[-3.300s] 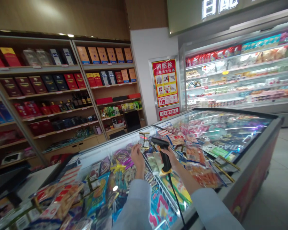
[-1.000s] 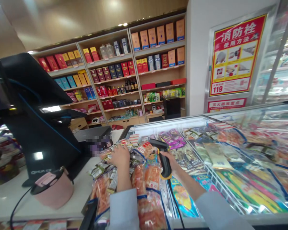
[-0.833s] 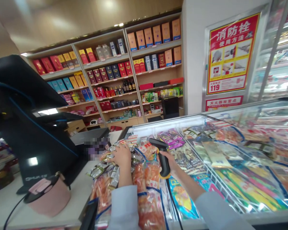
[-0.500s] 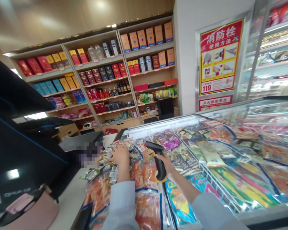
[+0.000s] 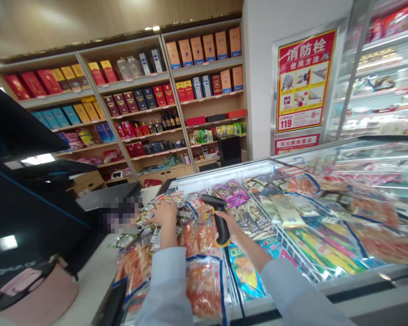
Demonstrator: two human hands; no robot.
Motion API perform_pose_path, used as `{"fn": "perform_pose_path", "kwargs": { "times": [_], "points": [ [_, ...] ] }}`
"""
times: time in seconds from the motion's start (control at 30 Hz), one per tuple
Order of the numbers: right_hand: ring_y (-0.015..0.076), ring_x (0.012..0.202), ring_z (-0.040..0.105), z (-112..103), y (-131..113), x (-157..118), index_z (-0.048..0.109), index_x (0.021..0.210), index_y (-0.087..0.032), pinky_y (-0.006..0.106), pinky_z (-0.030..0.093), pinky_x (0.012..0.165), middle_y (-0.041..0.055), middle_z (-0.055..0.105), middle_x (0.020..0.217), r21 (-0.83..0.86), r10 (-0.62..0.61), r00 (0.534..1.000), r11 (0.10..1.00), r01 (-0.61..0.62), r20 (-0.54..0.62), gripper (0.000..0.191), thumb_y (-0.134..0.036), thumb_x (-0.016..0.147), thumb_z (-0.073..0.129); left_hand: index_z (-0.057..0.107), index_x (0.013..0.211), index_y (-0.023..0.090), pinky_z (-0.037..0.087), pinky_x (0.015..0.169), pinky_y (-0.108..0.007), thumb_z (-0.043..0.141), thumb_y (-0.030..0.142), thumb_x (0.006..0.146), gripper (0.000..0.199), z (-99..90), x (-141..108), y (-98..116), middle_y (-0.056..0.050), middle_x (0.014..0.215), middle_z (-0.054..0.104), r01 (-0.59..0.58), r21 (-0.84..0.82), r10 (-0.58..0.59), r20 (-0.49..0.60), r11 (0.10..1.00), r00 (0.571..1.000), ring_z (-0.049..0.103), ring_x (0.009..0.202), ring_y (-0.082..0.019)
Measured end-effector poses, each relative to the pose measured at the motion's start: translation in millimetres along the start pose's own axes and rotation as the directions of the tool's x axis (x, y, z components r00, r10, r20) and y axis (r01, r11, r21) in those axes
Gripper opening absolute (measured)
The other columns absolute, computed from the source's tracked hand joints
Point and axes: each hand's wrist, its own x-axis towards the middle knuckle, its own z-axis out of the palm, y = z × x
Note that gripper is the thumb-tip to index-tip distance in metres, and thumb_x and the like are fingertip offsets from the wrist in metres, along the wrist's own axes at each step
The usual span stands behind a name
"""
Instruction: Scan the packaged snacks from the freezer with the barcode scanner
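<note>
Left grip open, palm down on snack packets | right grip closed on corded barcode scanner | step: scanning, judged | next: calls for 1 packet presented

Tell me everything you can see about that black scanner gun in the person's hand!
It is a black handheld barcode scanner, shaped like a pistol and looking like smooth plastic. Its wide head tilts up and away at the top of a thick grip, with a yellow band at the bottom. A thin black cord hangs down from there. The person's right hand wraps around the grip, holding it above a chest freezer.
</note>
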Motion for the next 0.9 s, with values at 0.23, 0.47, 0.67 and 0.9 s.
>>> {"fn": "perform_pose_path", "kwargs": {
  "times": [0.23, 0.47, 0.67, 0.9],
  "points": [
    [0.0109, 0.036, 0.050, 6, -24, -10, 0.057, 0.064, -0.018, 0.022, 0.041, 0.036, -0.0007, 0.059, 0.046, 0.042, -0.068, 0.995, 0.997, 0.065, 0.069, 0.032, -0.046, 0.063, 0.071, 0.062, 0.124, 0.009, 0.041, 0.094, -0.060, 0.038, 0.053, 0.087, 0.062, -30.9, 6, -4, -0.024, 0.132, 0.058, -0.061, 0.063, 0.053, 0.127, 0.996, 0.990, 0.049, 0.124, -0.044],
    [0.0114, 0.036, 0.052, -15, -91, -23, 0.057, 0.068, -0.019, 0.021, 0.040, 0.035, -0.0022, 0.059, 0.048, 0.026, -0.169, 0.983, 0.985, 0.168, 0.072, 0.031, -0.045, 0.060, 0.072, 0.064, 0.115, 0.021, 0.047, 0.089, -0.050, 0.042, 0.062, 0.084, 0.056, -112.9, -11, 26, -0.017, 0.118, 0.067, -0.341, 0.118, 0.343, 0.011, 0.932, 0.939, 0.062, 0.106, -0.037],
    [0.0124, 0.036, 0.053, -91, -141, -29, 0.057, 0.069, -0.018, 0.022, 0.041, 0.036, -0.0017, 0.060, 0.049, -0.078, -0.205, 0.978, 0.975, 0.208, 0.036, 0.027, -0.040, 0.062, 0.072, 0.052, 0.129, 0.021, 0.044, 0.097, -0.039, 0.043, 0.049, 0.090, 0.049, -110.1, -59, 96, -0.012, 0.129, 0.061, -0.591, 0.072, 0.595, -0.111, 0.803, 0.796, 0.056, 0.118, -0.030],
    [0.0126, 0.035, 0.052, -166, -159, -14, 0.056, 0.066, -0.018, 0.023, 0.039, 0.034, -0.0003, 0.059, 0.049, -0.134, -0.212, 0.957, 0.973, 0.188, -0.199, 0.020, -0.036, 0.068, 0.066, 0.049, 0.130, 0.014, 0.045, 0.092, -0.038, 0.051, 0.046, 0.086, 0.055, 13.3, -103, 169, -0.019, 0.129, 0.061, -0.630, -0.069, 0.611, 0.349, 0.773, 0.711, 0.058, 0.118, -0.032]
  ]
}}
